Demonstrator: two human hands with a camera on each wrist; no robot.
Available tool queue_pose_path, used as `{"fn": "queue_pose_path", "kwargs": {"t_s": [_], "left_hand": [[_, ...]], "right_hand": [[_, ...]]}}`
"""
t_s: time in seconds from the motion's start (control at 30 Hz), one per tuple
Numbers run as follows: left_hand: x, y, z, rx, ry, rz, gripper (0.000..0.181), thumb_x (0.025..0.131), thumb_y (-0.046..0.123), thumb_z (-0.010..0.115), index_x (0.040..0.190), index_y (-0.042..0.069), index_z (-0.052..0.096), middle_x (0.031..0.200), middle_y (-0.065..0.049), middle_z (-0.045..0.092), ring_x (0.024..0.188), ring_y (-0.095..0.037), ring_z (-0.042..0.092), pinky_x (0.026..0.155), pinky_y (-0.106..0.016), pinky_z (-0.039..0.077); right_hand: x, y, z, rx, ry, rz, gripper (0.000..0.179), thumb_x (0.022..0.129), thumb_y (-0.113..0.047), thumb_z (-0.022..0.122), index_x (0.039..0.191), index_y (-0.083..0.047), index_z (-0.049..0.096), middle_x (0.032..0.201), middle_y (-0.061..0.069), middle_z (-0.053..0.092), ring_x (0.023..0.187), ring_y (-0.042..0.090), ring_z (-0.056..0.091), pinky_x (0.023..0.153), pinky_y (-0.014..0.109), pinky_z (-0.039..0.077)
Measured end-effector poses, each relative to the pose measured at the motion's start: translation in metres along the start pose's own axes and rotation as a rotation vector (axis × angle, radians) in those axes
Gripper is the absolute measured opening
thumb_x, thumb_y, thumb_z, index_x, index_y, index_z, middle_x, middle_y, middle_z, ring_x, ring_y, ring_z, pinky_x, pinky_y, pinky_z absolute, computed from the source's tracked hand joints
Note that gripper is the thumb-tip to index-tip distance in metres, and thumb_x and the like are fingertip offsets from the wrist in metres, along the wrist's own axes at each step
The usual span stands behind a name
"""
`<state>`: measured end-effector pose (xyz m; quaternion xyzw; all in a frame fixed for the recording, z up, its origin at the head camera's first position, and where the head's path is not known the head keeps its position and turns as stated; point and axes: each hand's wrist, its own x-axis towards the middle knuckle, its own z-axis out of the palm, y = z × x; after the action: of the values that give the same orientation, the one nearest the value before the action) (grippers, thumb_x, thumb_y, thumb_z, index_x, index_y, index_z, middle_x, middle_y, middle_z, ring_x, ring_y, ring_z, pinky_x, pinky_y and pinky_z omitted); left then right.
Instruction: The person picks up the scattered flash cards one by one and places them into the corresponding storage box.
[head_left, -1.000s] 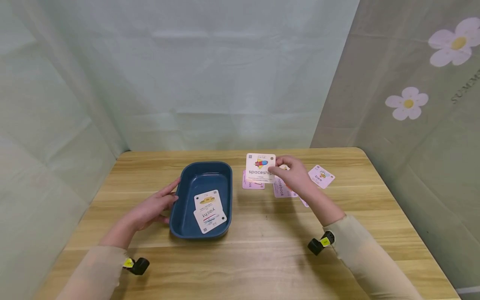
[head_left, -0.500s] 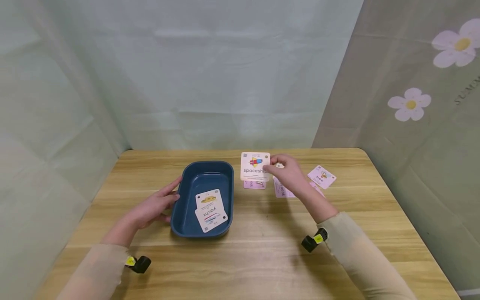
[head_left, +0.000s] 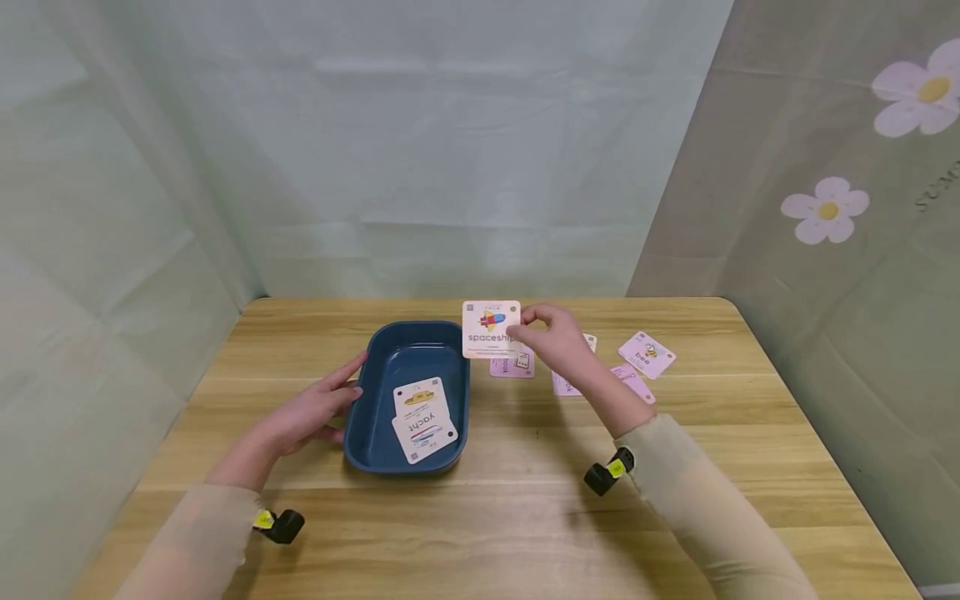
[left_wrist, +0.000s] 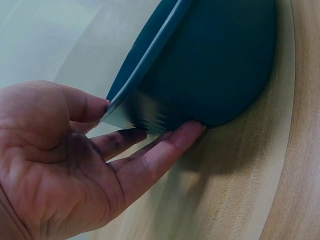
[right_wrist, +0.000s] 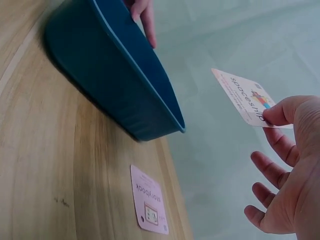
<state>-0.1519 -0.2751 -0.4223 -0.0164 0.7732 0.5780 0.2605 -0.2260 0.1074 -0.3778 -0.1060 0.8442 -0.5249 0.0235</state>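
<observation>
Just right of the blue tray [head_left: 411,358], by its far right corner, holds a spaceship card [head_left: 487,343] up off the surface [head_left: 487,517]. Pinches it at the right edge between thumb and forefinger of the right hand [head_left: 557,340], with the other fingers loosely bent, off the card. Grips the tray at its left long side with the left hand [head_left: 311,414], thumb at the rim, fingers against the outer wall. Has the hands well apart, on opposite sides of the tray.

Points the tray's long axis nearly straight away from the body. From card to tray middle, reads as left and toward the body; clearly nearer to the right hand. Cannot tell exact height over the rim.

Inside, toward the near end, shows a yacht card [head_left: 424,436] overlapping a second card [head_left: 420,397]. On the surface, partly behind the held card in head view, shows a storybook card [head_left: 513,365]; farther right, a bee card [head_left: 647,355].
</observation>
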Motion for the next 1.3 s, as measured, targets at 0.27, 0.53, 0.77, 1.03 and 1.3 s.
{"fn": "queue_pose_path", "kwargs": {"t_s": [0.27,0.53,0.77,1.03,1.3], "left_hand": [[-0.001,0.001,0.001,0.009,0.006,-0.002,0.067,0.111,0.022,0.041,0.165,0.038,0.005,0.166,-0.028,0.011,0.121,-0.039,0.055,0.079,-0.046,0.059],[0.000,0.002,0.001,0.018,0.010,-0.013,0.067,0.111,0.023,0.041,0.165,0.040,0.005,0.166,-0.028,0.010,0.124,-0.041,0.053,0.079,-0.046,0.059],[0.000,0.002,0.001,0.019,0.009,-0.014,0.067,0.111,0.022,0.041,0.165,0.040,0.005,0.166,-0.028,0.009,0.126,-0.042,0.052,0.079,-0.046,0.059],[0.001,0.002,0.001,0.021,0.013,-0.015,0.067,0.111,0.023,0.041,0.165,0.040,0.004,0.166,-0.028,0.010,0.122,-0.041,0.054,0.078,-0.045,0.059],[0.001,0.002,0.001,0.016,0.009,-0.016,0.067,0.111,0.023,0.041,0.165,0.040,0.004,0.166,-0.028,0.011,0.120,-0.039,0.055,0.075,-0.043,0.059]], "right_hand": [[0.006,-0.010,0.014,-0.017,-0.015,-0.038,0.021,0.091,-0.029,0.073,0.087,-0.009,0.066,0.125,0.006,0.066,0.118,0.028,0.052,0.100,0.048,0.040],[0.011,-0.018,0.030,-0.058,-0.031,-0.039,0.019,0.091,-0.029,0.075,0.088,-0.011,0.070,0.125,0.004,0.064,0.118,0.029,0.051,0.102,0.048,0.040],[0.014,-0.024,0.043,-0.129,-0.052,-0.064,0.018,0.092,-0.032,0.075,0.090,-0.015,0.071,0.123,0.001,0.064,0.123,0.026,0.046,0.107,0.050,0.035],[0.017,-0.027,0.053,-0.208,-0.067,-0.129,0.017,0.091,-0.033,0.075,0.084,-0.018,0.070,0.119,-0.001,0.067,0.124,0.026,0.044,0.104,0.048,0.037],[0.023,-0.033,0.067,-0.401,-0.087,-0.187,0.018,0.091,-0.036,0.071,0.083,-0.020,0.068,0.126,0.000,0.065,0.123,0.026,0.044,0.101,0.044,0.041]]}}
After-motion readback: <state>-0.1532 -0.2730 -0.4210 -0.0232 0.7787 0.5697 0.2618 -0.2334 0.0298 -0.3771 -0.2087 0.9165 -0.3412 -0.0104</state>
